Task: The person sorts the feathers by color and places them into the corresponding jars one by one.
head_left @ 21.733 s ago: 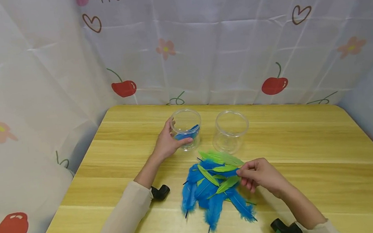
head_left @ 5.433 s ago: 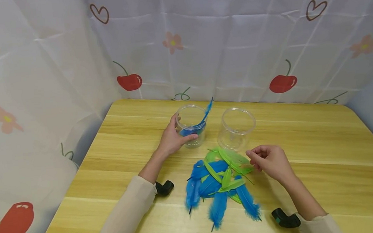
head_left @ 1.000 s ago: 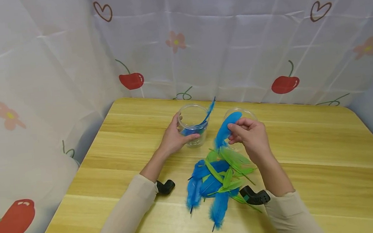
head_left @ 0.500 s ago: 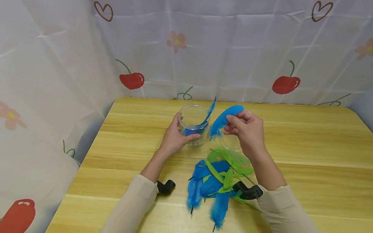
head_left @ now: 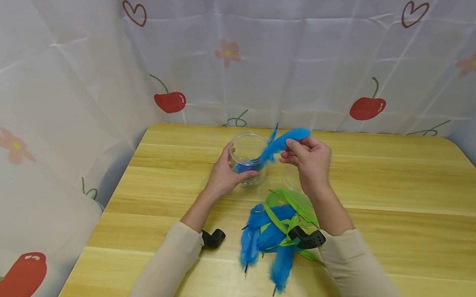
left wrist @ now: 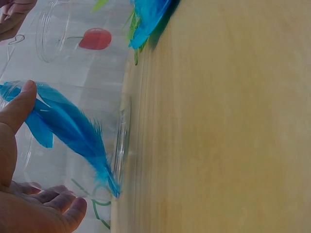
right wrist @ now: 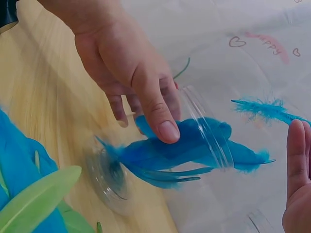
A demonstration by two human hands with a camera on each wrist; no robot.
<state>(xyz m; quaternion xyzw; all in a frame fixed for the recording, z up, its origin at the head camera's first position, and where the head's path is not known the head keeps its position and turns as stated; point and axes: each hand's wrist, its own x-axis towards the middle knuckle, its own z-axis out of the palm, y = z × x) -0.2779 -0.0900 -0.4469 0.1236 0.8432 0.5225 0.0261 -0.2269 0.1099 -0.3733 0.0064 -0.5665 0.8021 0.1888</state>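
Note:
My left hand (head_left: 223, 174) grips a clear plastic jar (head_left: 251, 181) round its side, thumb in front. Several blue feathers (right wrist: 170, 150) lie inside it, and one sticks up past the rim. Between thumb and fingertips my right hand (head_left: 313, 162) pinches another blue feather (head_left: 290, 138). Its fluffy quill end reaches the jar's right rim and overlaps the upright feather in the head view. Through the jar wall, the left wrist view shows blue feathers (left wrist: 73, 124) slanting down to the base.
A second clear jar (head_left: 290, 177) stands to the right, partly hidden by the right hand. In front lies a pile of blue feathers (head_left: 282, 266) and green feathers (head_left: 275, 217). Black wrist devices (head_left: 213, 239) sit at both cuffs. A printed curtain (head_left: 282, 67) hangs behind the table (head_left: 424, 245).
My right hand took a blue feather from the pile and carried it left and up to the left jar's rim. Over the longer span, blue feathers in that jar increased and the pile shrank.

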